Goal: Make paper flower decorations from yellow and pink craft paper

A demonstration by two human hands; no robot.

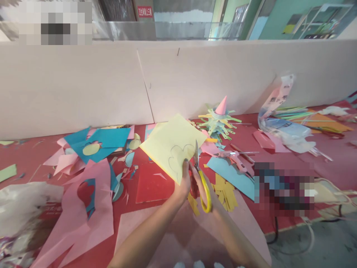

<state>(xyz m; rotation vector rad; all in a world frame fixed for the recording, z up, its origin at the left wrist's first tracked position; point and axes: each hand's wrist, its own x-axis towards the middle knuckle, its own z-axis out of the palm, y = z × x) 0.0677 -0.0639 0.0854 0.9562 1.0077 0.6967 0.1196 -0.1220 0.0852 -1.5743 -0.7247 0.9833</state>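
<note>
Pale yellow paper (174, 132) is pinched at its lower corner by my left hand (183, 185), thumb on top. A rounded, petal-like pencil outline shows on the paper's lower right part. My right hand (212, 195) is wrapped round scissors (205, 186) with a yellow handle and a red part. Their blades point up and away, at the paper's right edge beside the outline. How far the blades are parted is hard to make out. Below both hands lie yellow paper strips (227, 193) and a red square sheet (152, 186).
Behind the paper stands a layered paper tree with a pink cone (221, 107). A pink glue gun (237, 160) rests on a blue sheet (223, 171) to the right. Cut pink paper (100, 227) and teal paper (111, 139) lie left. A white partition (83, 85) borders the table.
</note>
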